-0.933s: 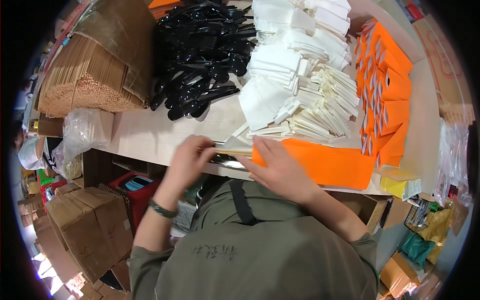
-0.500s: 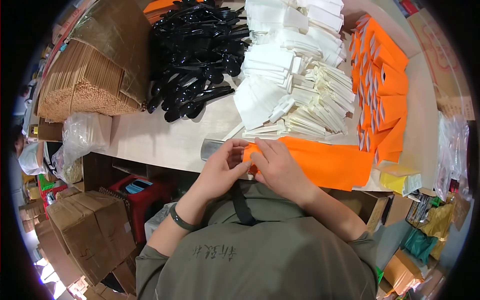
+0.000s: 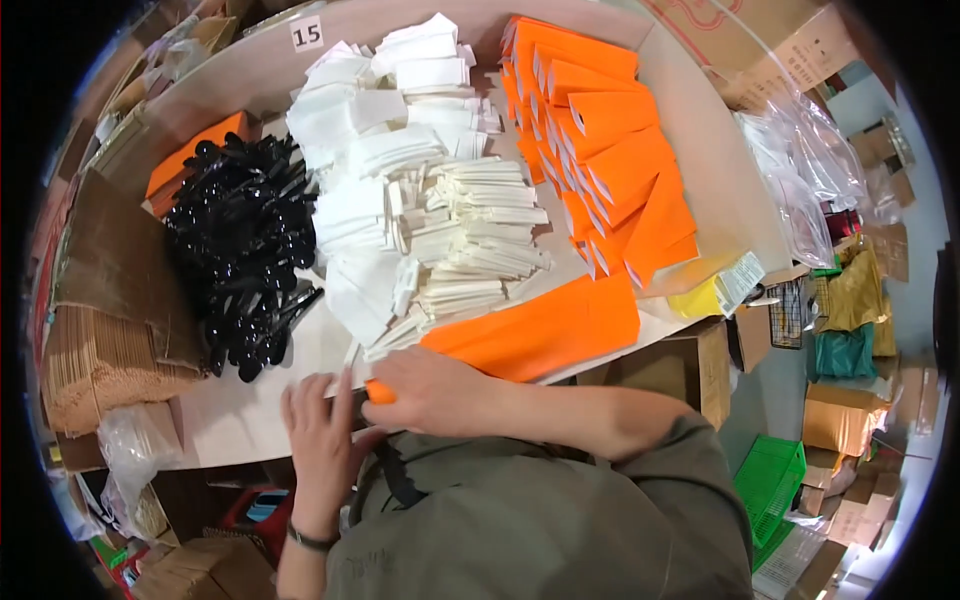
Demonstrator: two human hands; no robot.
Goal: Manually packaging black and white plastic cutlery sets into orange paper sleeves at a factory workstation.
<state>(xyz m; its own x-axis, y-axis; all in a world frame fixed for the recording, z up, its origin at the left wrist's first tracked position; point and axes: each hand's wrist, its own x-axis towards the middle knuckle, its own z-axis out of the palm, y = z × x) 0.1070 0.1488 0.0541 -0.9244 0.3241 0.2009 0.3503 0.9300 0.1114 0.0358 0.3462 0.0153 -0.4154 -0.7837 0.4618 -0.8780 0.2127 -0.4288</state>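
Note:
A flat orange sleeve (image 3: 540,325) lies slanting along the front edge of the table. My right hand (image 3: 425,390) is closed over its left end, and a small orange part shows between the curled fingers. My left hand (image 3: 325,425) is just left of it, apart from the sleeve, fingers spread and holding nothing I can see. Beyond the hands lie white folded paper packets (image 3: 355,215) and narrow cream packets (image 3: 480,235). Black plastic spoons (image 3: 245,240) are heaped to their left.
A stack of orange sleeves (image 3: 610,150) stands at the right, against the table's side wall. At the left is a cardboard box (image 3: 125,270) with thin wooden sticks (image 3: 110,365). A yellow-and-white packet (image 3: 715,290) sits by the front right corner. A green crate (image 3: 770,490) is below right.
The view has swung to the right. My left hand has come away from the sleeve's end and its fingers have spread. My right hand stays at that end, more curled.

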